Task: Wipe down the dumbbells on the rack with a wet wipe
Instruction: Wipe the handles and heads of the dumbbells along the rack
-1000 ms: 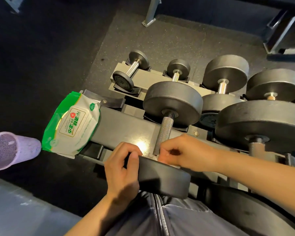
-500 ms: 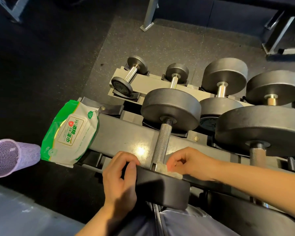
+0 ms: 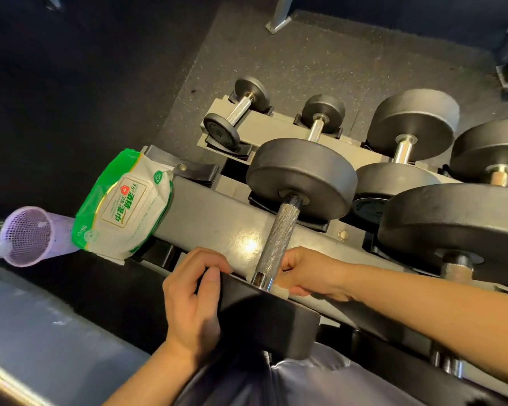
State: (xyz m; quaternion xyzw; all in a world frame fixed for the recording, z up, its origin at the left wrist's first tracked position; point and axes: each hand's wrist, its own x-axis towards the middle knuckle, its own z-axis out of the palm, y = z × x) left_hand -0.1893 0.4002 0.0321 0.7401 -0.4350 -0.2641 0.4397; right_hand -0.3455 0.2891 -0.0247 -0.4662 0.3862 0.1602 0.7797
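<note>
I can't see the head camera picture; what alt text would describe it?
A person's right hand presses a white wet wipe at the base of a black dumbbell's knurled steel handle while the left hand grips its near weight; a green-and-white wipes pack lies on the grey rack.

wipes pack [image 3: 123,203], left of the hands: "75°", Chinese characters reading "酒精湿巾"; "80" near its edge

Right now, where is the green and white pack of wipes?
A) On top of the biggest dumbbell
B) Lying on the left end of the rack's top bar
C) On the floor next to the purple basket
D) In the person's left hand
B: the pack of wipes lies on the left end of the rack's top bar, above the purple mesh basket, while the left hand grips the near dumbbell's head.
</note>
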